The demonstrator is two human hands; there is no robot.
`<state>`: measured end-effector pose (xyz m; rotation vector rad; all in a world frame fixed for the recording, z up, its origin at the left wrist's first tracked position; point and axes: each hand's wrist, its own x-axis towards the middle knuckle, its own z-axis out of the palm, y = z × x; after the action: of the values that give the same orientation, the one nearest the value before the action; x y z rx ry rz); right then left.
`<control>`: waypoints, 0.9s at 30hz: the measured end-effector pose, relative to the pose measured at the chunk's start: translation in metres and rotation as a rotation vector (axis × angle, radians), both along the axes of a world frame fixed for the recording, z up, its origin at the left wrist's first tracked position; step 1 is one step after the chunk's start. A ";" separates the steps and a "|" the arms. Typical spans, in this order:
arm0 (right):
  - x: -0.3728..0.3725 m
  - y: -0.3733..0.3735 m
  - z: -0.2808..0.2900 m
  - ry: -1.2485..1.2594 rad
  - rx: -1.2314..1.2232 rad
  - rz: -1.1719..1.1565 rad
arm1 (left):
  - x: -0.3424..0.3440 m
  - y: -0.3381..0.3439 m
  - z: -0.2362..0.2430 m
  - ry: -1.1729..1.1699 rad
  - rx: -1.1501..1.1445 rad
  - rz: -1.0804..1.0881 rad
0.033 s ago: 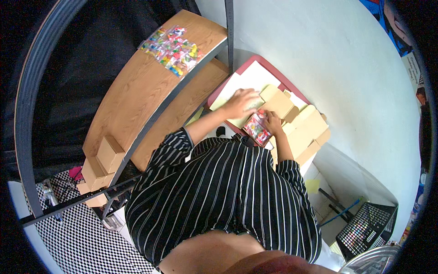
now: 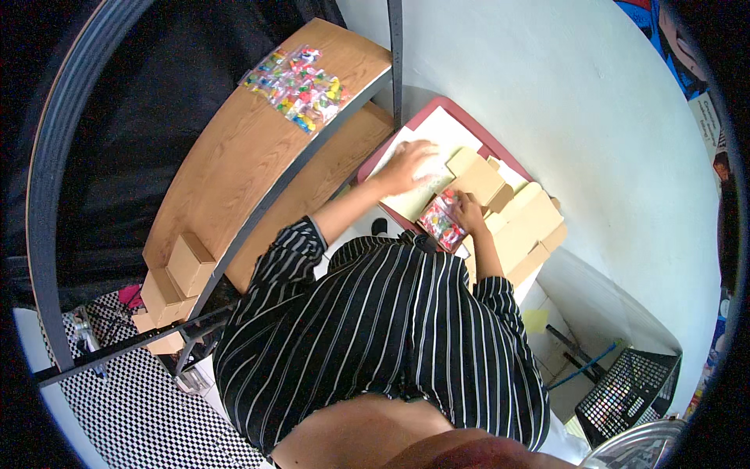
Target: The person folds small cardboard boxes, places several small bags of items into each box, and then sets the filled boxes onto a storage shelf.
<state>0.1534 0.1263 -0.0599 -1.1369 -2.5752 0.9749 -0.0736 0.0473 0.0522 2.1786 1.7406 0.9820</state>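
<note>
On the red-rimmed table [image 2: 367,166], an open cardboard box [image 2: 426,227] holds shiny packets [image 2: 444,219] with red and other bright bits inside. My right hand [image 2: 470,214] is at the right side of this box, its bent fingers gripping over the edge and lying against the packets. Its fingertips are partly hidden. To the upper left, my left hand [image 2: 409,167] hovers over a pale sheet [image 2: 449,129], fingers apart and holding nothing. Beyond the box rises its raised tan flap [image 2: 476,176].
More flattened tan cardboard [image 2: 519,230] covers the table's right part, beside a white wall [image 2: 539,94]. On the wooden shelf [image 2: 219,156] to the left lie many colourful packets [image 2: 301,90] and folded boxes [image 2: 176,281]. A black basket [image 2: 625,391] stands at lower right.
My left hand has moved slightly up and left, away from the box. The right hand stays at the box.
</note>
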 end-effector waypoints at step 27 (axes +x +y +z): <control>0.000 -0.023 0.057 0.307 0.105 -0.381 | -0.273 0.102 0.057 -0.191 0.145 0.568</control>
<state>0.1534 0.1035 -0.0025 -1.2723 -2.0469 0.8370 -0.3467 0.1489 0.1095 1.6067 2.2995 1.4215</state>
